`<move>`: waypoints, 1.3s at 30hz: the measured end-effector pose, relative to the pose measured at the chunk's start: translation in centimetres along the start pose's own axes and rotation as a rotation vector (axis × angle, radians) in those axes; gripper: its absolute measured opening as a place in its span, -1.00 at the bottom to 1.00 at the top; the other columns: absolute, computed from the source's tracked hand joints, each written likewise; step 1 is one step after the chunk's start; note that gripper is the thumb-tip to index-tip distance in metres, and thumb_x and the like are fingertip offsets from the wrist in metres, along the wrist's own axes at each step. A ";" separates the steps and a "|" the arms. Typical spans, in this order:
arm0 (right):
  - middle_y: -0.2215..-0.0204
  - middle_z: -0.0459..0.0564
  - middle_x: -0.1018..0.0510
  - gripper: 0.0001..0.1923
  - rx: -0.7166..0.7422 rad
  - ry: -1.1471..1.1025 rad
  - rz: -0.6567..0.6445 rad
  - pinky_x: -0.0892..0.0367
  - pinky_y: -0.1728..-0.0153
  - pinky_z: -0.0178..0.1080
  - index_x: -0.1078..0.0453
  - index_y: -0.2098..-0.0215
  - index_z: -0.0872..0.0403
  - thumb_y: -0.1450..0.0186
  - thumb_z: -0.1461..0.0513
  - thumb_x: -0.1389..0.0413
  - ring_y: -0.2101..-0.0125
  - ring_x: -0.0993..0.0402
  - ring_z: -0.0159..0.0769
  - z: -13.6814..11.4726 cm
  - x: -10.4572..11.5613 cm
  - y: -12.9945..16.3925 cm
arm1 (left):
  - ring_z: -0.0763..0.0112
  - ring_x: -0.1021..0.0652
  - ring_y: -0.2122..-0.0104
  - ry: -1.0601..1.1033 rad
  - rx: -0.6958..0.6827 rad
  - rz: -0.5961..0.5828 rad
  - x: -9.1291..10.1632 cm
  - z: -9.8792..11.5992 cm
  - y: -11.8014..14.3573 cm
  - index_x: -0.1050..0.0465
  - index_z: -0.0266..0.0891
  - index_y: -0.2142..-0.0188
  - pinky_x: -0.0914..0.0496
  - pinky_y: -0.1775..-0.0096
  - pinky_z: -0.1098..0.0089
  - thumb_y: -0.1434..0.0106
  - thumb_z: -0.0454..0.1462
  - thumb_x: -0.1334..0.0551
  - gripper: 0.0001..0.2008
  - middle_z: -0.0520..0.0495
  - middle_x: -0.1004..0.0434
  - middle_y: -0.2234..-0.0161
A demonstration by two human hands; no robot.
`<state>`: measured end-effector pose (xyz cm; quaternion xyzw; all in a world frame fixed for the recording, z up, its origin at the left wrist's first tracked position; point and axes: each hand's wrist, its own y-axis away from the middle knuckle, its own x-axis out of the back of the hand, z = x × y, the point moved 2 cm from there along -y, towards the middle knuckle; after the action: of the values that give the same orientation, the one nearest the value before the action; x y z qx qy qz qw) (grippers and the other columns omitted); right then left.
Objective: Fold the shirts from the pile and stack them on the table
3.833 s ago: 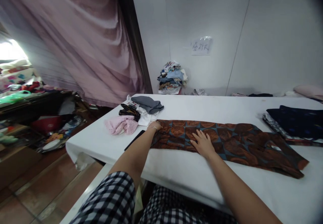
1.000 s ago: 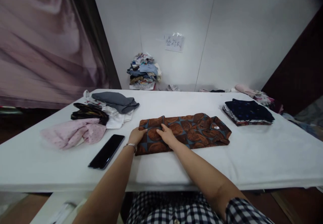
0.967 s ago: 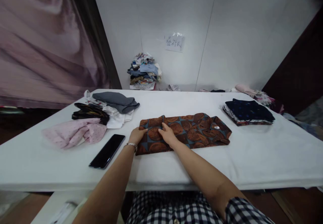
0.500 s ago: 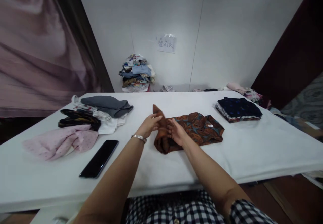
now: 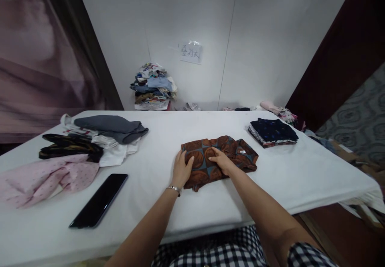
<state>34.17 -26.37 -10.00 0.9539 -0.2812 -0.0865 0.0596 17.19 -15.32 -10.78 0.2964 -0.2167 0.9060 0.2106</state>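
- Brown patterned shirt [image 5: 221, 158] lies folded into a compact block at the centre of the frame, on the white table [image 5: 156, 186].
- Left hand [image 5: 181, 170] rests flat on the block's left edge, fingers spread and pressing rather than gripping; a bracelet sits at the wrist.
- Right hand [image 5: 223, 161] lies palm down on the middle of the block, fingers extended, nothing pinched.
- Handling, as a judgement: thin soft cloth, light, limp, likely to slide on itself and spring open at the folds. The best hold looks like both sides of the block at once, palms under or thumbs over the folded edges.
- No containers are in view; cloth sits in loose groups instead.
- Folded dark stack [image 5: 273, 131] lies right of centre, well apart from the shirt.
- Unfolded grey garment [image 5: 111, 124] and pink cloth [image 5: 45, 178] lie at the left, with a black phone [image 5: 99, 200] at lower left.
- Heap of clothes [image 5: 153, 86] rises against the wall, upper centre-left.
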 end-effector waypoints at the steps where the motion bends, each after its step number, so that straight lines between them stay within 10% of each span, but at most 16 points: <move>1: 0.00 -0.01 -0.55 -0.31 0.039 0.025 0.030 -0.40 -0.01 0.00 -0.29 -0.15 -0.05 -0.03 0.34 -0.18 0.07 -0.52 -0.17 0.2 0.1 -0.5 | 0.12 -0.18 -0.28 -0.017 -0.039 0.000 -0.3 0.1 0.4 -0.27 -0.31 -0.15 -0.09 -0.26 0.11 -0.31 -0.06 -0.07 -0.48 -0.31 -0.16 -0.28; 8: -0.11 0.01 -0.46 -0.33 0.207 0.359 0.182 -0.18 -0.20 -0.02 -0.35 -0.12 0.04 -0.01 0.40 -0.13 -0.09 -0.39 -0.21 1.6 1.8 -2.0 | 0.10 -0.13 -0.30 -0.141 -0.195 -0.262 -1.7 0.7 1.8 -0.29 -0.21 -0.18 -0.02 -0.26 -0.01 -0.29 -0.02 -0.09 -0.47 -0.26 -0.17 -0.29; 17: 0.05 -0.03 -0.58 -0.42 0.068 0.132 0.155 -0.35 -0.06 -0.01 -0.40 -0.05 -0.01 -0.02 0.36 -0.17 0.07 -0.51 -0.19 1.9 2.4 -1.3 | 0.02 -0.06 -0.32 -0.213 -0.325 -0.350 0.7 0.9 5.8 -0.15 -0.08 -0.26 0.05 -0.25 -0.09 -0.08 0.00 -0.32 -0.22 -0.21 -0.03 -0.34; 28: 0.21 -0.04 -0.62 -0.38 -0.028 -0.002 0.122 -0.47 0.11 0.02 -0.35 -0.10 -0.02 -0.03 0.28 -0.21 0.26 -0.58 -0.15 1.6 2.3 -1.3 | 0.12 -0.39 -0.10 -0.213 -0.246 -0.171 0.7 2.1 4.7 -0.39 -0.17 0.32 -0.28 -0.11 0.12 -0.08 -0.40 -0.23 -0.84 -0.19 -0.42 -0.08; 39: 0.02 -0.03 -0.56 -0.41 0.126 0.215 0.169 -0.31 -0.10 -0.07 -0.40 -0.04 0.04 -0.01 0.39 -0.13 0.03 -0.49 -0.23 2.4 2.2 -2.1 | 0.22 -0.42 0.12 -0.441 -0.302 -0.252 0.7 2.2 5.0 -0.25 -0.14 0.36 -0.35 0.15 0.27 -0.06 -0.52 -0.06 -0.75 -0.10 -0.42 0.18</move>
<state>36.61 -25.99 -13.01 0.9324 -0.3574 0.0393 0.0363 15.09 -20.38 -10.10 0.4760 -0.3513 0.7439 0.3109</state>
